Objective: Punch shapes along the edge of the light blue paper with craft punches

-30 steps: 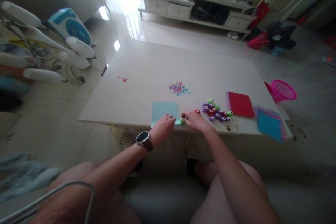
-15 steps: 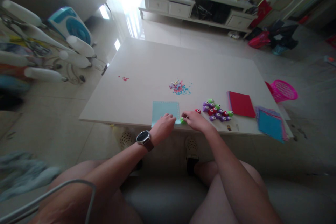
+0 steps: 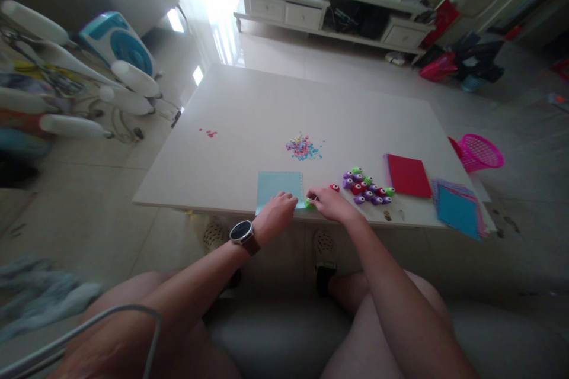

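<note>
A light blue sheet of paper (image 3: 275, 186) lies at the table's near edge, with a row of small cutouts along its far and right sides. My left hand (image 3: 280, 210) rests on its lower right part, fingers bent and close together, keeping hold of the sheet. At the sheet's right edge, my right hand (image 3: 326, 201) grips a small green craft punch (image 3: 309, 204), partly covered by the fingers. Just beyond that hand stands a red craft punch (image 3: 335, 188). Several purple, red and green punches (image 3: 367, 189) cluster to the right.
Tiny paper cutouts (image 3: 302, 147) are heaped mid-table, with a few pink pieces (image 3: 211, 134) at left. A red-topped paper stack (image 3: 409, 176) and fanned blue sheets (image 3: 457, 210) lie right. A pink basket (image 3: 482, 152) stands beyond the table's right edge.
Almost nothing differs. Both hands stay in place on the paper and the green punch; the whole view has shifted very slightly.
</note>
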A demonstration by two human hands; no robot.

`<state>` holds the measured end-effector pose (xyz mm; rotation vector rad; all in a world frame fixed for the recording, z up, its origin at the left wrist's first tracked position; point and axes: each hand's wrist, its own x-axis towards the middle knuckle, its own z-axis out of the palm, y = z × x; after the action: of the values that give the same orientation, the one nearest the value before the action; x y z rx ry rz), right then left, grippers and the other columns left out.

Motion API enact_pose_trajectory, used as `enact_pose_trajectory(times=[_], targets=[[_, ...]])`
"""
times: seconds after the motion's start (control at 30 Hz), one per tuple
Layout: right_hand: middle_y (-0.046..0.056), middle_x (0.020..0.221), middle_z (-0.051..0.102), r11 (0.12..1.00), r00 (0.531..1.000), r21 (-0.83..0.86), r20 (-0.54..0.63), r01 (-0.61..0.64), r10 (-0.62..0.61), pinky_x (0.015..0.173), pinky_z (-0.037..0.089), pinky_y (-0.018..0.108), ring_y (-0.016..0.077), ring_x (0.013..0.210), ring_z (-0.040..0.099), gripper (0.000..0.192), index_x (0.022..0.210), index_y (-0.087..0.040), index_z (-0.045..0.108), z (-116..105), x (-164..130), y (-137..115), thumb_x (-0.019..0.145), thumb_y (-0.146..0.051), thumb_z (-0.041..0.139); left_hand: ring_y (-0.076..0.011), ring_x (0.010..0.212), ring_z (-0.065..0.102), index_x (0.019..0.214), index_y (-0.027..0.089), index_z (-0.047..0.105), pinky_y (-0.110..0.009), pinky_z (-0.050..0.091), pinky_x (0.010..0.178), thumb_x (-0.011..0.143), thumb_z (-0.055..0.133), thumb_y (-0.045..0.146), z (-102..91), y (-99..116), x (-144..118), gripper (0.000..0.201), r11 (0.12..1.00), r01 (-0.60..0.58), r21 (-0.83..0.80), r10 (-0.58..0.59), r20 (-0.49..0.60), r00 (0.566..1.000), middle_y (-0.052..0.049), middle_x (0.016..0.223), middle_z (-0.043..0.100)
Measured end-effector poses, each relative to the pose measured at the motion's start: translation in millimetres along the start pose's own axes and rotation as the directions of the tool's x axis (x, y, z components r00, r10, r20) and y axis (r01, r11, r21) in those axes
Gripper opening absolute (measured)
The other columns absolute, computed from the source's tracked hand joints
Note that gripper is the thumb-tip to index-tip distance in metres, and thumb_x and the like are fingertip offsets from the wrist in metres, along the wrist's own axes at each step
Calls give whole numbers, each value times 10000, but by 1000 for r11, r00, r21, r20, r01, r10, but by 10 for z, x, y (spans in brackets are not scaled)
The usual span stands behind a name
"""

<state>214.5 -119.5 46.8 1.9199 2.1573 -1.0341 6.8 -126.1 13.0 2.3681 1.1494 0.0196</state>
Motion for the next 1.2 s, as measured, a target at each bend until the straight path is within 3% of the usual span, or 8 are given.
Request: enact_pose_trajectory(times=[0.67, 1.2], targets=[[81, 1035, 790, 1000, 1000, -1, 2, 3, -3, 791, 432, 261, 194, 948, 692, 155, 1057, -180, 756, -5, -4, 6, 1013, -147, 611, -272, 1109, 586, 1038, 195, 634, -426, 546, 989, 1019, 462, 100, 17, -10, 4, 197, 1000, -6, 0, 6, 13, 1000, -118, 1130, 681], [97, 1081, 787, 1000, 1000, 4, 11, -1, 0, 821, 433, 247, 195, 992, 697, 160, 1081, -166, 749, -13, -20, -39, 1025, -141, 602, -265, 1108, 587, 1025, 192, 636, -406, 560, 973, 1035, 464, 110, 3, 12, 10, 191, 999, -10, 40, 9, 21, 1000, -110, 1132, 687]])
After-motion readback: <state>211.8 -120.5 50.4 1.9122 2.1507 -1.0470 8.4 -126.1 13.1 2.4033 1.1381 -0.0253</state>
